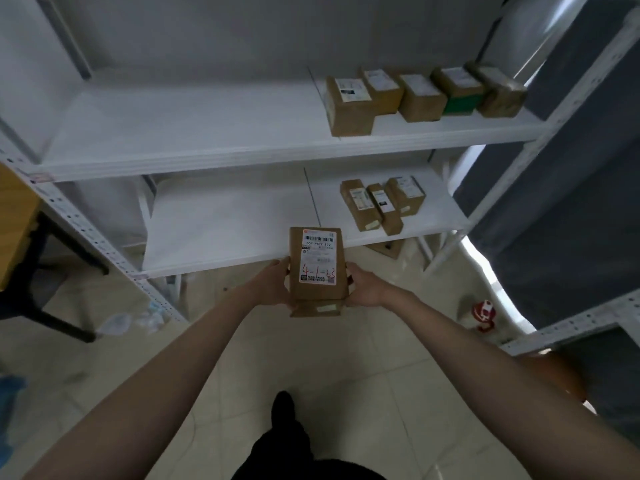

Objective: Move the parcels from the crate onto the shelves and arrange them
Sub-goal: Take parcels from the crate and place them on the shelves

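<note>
holding a brown parcel [317, 268], both hands show its label "507 p802 772".

A wooden table [15, 220] with black legs stands at the left, on the pale tiled floor [214, 382]. Crumpled clear plastic [131, 320] lies on the floor near the table legs. A red and white object [485, 313] lies on the floor at the right, beside a dark grey curtain [571, 209]
</note>
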`<state>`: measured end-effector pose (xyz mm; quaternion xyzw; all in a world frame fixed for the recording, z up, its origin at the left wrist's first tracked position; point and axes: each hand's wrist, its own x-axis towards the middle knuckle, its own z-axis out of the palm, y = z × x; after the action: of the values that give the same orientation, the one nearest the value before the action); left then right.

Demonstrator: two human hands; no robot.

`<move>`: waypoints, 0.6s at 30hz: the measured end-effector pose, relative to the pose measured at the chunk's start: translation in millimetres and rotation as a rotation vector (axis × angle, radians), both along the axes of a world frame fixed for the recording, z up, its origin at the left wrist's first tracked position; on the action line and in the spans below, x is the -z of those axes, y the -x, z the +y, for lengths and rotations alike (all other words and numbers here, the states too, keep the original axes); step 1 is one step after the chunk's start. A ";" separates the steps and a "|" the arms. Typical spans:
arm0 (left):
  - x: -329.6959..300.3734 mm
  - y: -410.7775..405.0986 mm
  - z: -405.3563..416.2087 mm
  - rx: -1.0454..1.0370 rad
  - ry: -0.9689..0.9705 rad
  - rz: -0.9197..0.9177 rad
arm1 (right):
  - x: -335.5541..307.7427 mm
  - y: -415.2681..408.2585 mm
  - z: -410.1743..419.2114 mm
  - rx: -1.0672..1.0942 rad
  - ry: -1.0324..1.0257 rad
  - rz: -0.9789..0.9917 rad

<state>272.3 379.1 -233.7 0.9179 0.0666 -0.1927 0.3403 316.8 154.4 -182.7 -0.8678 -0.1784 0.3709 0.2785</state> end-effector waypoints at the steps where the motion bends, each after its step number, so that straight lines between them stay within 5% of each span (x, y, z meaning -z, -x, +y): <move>1: 2.0 -12.9 2.2 0.010 0.015 -0.001 | 0.6 -10.8 3.4 0.009 0.011 -0.003; 18: 33.8 -198.0 7.4 0.087 0.109 0.042 | 48.4 -181.0 12.8 0.247 -0.008 0.043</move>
<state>470.4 386.6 -267.6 0.8957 0.0230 -0.2300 0.3798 497.8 167.2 -231.2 -0.8739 -0.0657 0.3518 0.3291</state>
